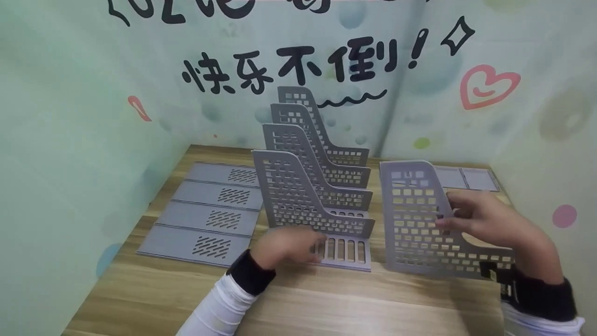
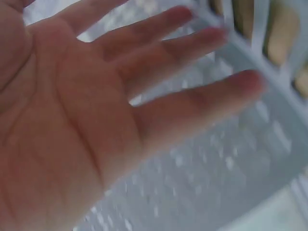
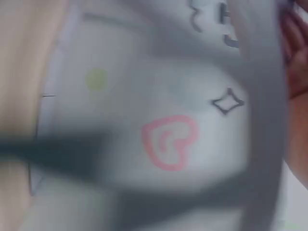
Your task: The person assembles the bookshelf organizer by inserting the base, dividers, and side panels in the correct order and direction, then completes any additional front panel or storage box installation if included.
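My right hand (image 1: 485, 217) pinches a grey perforated divider panel (image 1: 415, 226) by its curved edge, thumb on the near face. That panel stands upright to the right of a partly assembled grey file rack. Several matching dividers (image 1: 291, 191) rise in a row from the rack's slotted base (image 1: 367, 261). In front of the nearest divider, my left hand (image 1: 285, 246) is over the base's front end. The left wrist view has its fingers (image 2: 202, 103) extended and spread beside a blurred perforated panel (image 2: 231, 163). Close grey bars of the held panel (image 3: 264, 120) cross the right wrist view.
A flat grey panel (image 1: 184, 214) with folds and slanted slots lies on the wooden table (image 1: 326, 303) to the left. Another flat grey piece (image 1: 478, 178) lies at the back right, behind the right hand. A printed cloth (image 1: 419, 116) hangs behind the table.
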The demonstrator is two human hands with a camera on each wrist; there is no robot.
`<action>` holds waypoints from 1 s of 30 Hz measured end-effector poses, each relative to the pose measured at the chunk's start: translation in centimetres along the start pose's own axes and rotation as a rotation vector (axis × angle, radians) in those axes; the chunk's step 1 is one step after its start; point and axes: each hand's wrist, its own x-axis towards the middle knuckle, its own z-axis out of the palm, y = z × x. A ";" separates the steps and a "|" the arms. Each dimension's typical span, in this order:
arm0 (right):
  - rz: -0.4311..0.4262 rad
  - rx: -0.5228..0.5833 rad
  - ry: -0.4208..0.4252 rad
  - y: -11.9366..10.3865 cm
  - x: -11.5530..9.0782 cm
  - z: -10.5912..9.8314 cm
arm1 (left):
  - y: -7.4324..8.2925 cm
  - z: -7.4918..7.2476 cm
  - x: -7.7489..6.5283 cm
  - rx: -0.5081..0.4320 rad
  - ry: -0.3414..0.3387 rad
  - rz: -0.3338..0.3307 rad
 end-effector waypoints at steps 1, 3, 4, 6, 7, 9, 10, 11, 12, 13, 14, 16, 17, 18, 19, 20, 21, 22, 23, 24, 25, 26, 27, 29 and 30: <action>-0.060 -0.006 -0.014 -0.4 -0.4 -0.1 | -0.6 -0.4 -0.4 -0.017 0.006 -0.033; -0.137 -0.011 -0.056 -1.1 -0.9 -0.1 | -1.8 -1.1 -1.1 -0.059 0.019 -0.123; -0.153 -0.021 -0.071 -1.4 -1.1 0.0 | -2.4 -1.4 -1.4 -0.077 0.030 -0.171; -0.170 -0.038 -0.089 -1.8 -1.2 0.2 | -3.6 -2.0 -1.9 -0.120 0.048 -0.294; -0.174 -0.045 -0.095 -1.9 -1.1 0.3 | -4.2 -2.2 -2.2 -0.128 0.062 -0.347; -0.174 -0.055 -0.102 -2.2 -0.9 0.6 | -5.3 -2.5 -2.5 -0.140 0.077 -0.451; -0.170 -0.064 -0.103 -2.3 -0.7 0.8 | -5.9 -2.7 -2.7 -0.153 0.078 -0.491; -0.165 -0.072 -0.105 -2.3 -0.6 0.9 | -6.3 -2.8 -2.7 -0.179 0.074 -0.527; -0.154 -0.075 -0.110 -2.4 -0.5 1.0 | -6.7 -2.8 -2.7 -0.194 0.069 -0.547; -0.146 -0.087 -0.112 -2.5 -0.3 1.0 | -7.0 -2.8 -2.7 -0.200 0.065 -0.556; -0.136 -0.094 -0.114 -2.5 -0.2 1.1 | -7.3 -2.7 -2.7 -0.208 0.062 -0.561; -0.112 -0.101 -0.128 -2.5 -0.1 1.1 | -7.7 -2.5 -2.4 -0.209 0.065 -0.566; -0.104 -0.106 -0.133 -2.5 -0.1 1.1 | -7.8 -2.3 -2.3 -0.201 0.070 -0.566; -0.098 -0.114 -0.138 -2.5 0.0 1.2 | -7.9 -2.2 -2.2 -0.183 0.073 -0.567; -0.094 -0.127 -0.141 -2.5 0.0 1.2 | -8.0 -2.0 -2.1 -0.178 0.074 -0.577; -0.086 -0.132 -0.147 -2.5 0.0 1.2 | -8.1 -1.8 -1.9 -0.186 0.070 -0.589; -0.069 -0.129 -0.157 -2.5 0.0 1.2 | -8.3 -1.7 -1.8 -0.203 0.066 -0.601; -0.049 -0.127 -0.166 -2.5 -0.1 1.2 | -8.4 -1.6 -1.7 -0.225 0.054 -0.610; -0.034 -0.130 -0.172 -2.5 -0.1 1.2 | -8.6 -1.6 -1.6 -0.247 0.040 -0.616; -0.021 -0.132 -0.180 -2.6 -0.1 1.1 | -8.8 -1.6 -1.5 -0.274 0.028 -0.620; -0.002 -0.131 -0.191 -2.6 -0.2 1.1 | -8.9 -1.6 -1.3 -0.304 0.015 -0.623; 0.017 -0.124 -0.202 -2.7 -0.3 1.1 | -9.1 -1.6 -1.2 -0.342 0.001 -0.622; 0.034 -0.119 -0.211 -2.7 -0.3 1.1 | -9.3 -1.6 -1.1 -0.375 -0.013 -0.614; 0.032 -0.119 -0.227 -2.8 -0.4 1.1 | -9.6 -1.6 -0.9 -0.471 -0.051 -0.600; 0.024 -0.115 -0.234 -2.8 -0.4 1.1 | -9.8 -1.6 -0.8 -0.523 -0.062 -0.586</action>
